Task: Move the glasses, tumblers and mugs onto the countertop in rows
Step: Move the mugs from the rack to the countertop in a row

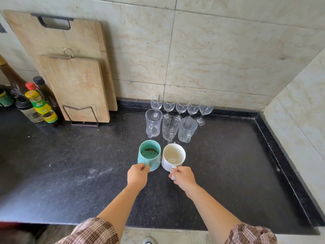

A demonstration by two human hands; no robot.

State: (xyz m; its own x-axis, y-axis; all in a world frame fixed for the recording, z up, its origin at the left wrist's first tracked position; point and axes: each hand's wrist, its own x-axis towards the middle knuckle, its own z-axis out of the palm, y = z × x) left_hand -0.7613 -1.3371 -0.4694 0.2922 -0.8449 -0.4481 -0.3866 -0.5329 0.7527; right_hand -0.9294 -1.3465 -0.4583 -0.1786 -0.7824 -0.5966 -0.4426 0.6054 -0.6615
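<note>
A teal mug (149, 154) and a white mug (173, 156) stand side by side on the black countertop (70, 164). My left hand (137, 175) grips the teal mug's handle. My right hand (182, 177) grips the white mug's handle. Behind them stand three clear glass tumblers with handles (170, 128) in a row. Further back, near the wall, several wine glasses (182, 107) form another row.
Two wooden cutting boards (73, 81) lean on the tiled wall at the back left, in a wire stand. Several sauce bottles (37, 104) crowd the far left. A raised counter lip (281, 152) runs along the right side.
</note>
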